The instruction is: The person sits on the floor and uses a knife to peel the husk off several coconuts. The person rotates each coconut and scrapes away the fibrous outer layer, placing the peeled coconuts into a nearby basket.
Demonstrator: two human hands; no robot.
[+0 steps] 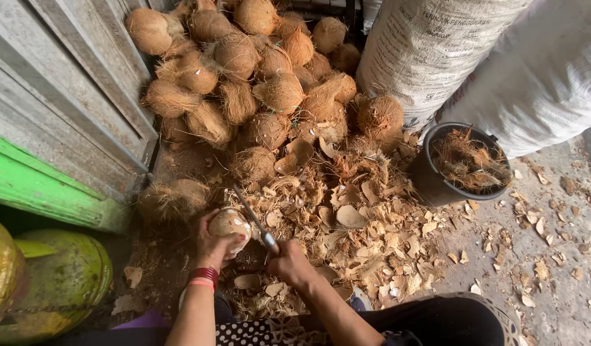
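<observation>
My left hand (pixel 213 247) cups one smooth, round, half-peeled coconut (pixel 230 222) low by the wooden wall (pixel 65 90). My right hand (pixel 287 261) is closed round one metal knife (pixel 254 221), blade against the shell. Brittle curled shell chips (pixel 346 211) litter the ground; fibrous brown coconuts (pixel 244 70), over twenty, heap behind; one black bucket (pixel 436 186) and two white woven sacks (pixel 430 51) stand right.

knife handle (pixel 277 251) hidden in fist; white sacks (pixel 545 70) cut off

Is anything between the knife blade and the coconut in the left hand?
Nothing visible. The left hand cups the pale coconut from below, and the right hand holds the knife with its blade lying against the coconut's exposed right side, fingers clear of that spot.
</observation>
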